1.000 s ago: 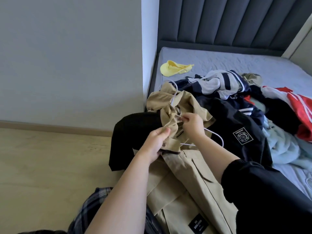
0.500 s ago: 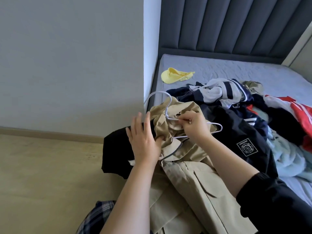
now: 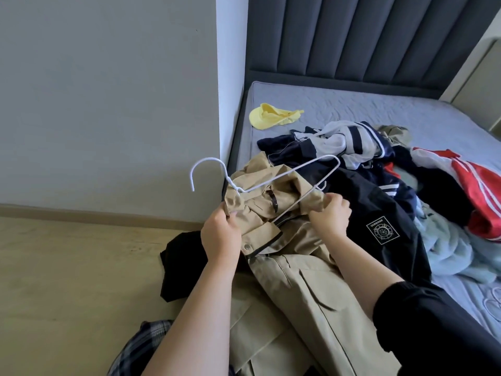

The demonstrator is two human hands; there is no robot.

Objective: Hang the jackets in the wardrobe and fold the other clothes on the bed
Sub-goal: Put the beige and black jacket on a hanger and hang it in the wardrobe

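One beige jacket, task item in hand: laid at near edge of bed, collar end raised, hem trailing toward viewer. One white wire hanger, partly threaded into collar; hook clear at left, one shoulder arm exposed above cloth, lower bar running under a fold. Judged mid-threading, jacket not yet seated on both shoulders.

Two hands, both on that jacket:
- left hand, fingers curled round collar fabric beside hanger neck, probably to steady and hold opening apart;
- right hand, fingers pinched on jacket cloth at lower bar, probably to draw shoulder over wire.

No wardrobe in view.

Unfolded on bed, in one heap:
- one navy jacket with square badge;
- one grey-and-navy striped garment;
- one red-and-white garment;
- one pale blue fleece piece;
- one olive item, mostly hidden.

Apart from heap:
- one yellow garment, nearer headboard;
- one black garment, draped off bed corner toward floor.

Faint white loops at lower right of mattress, possibly spare hangers; number not countable.
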